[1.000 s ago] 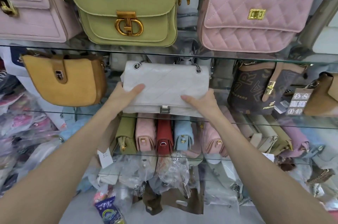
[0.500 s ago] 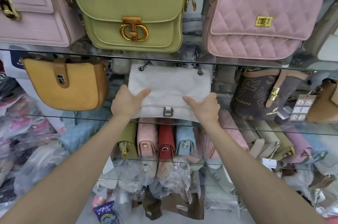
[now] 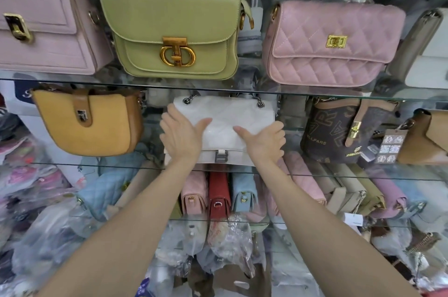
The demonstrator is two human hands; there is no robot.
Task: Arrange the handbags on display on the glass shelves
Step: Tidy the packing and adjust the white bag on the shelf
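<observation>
A white quilted handbag (image 3: 224, 117) with a chain strap and a silver clasp stands on the middle glass shelf (image 3: 109, 165), between a mustard bag (image 3: 87, 120) and a brown printed bag (image 3: 339, 132). My left hand (image 3: 180, 134) holds its left side, with the thumb across the front. Its right side is held by my right hand (image 3: 264, 139) in the same way. The bag sits tucked under the upper glass shelf (image 3: 315, 97) and leans slightly back.
On the upper shelf stand a lilac bag (image 3: 41, 30), a green bag (image 3: 169, 30) and a pink quilted bag (image 3: 332, 42). Several small bags stand on edge on the shelf below, among them a red one (image 3: 218, 195). Plastic-wrapped stock fills the bottom.
Both hands have pushed the white bag up and further back onto the middle shelf. The view has moved closer to the shelves.
</observation>
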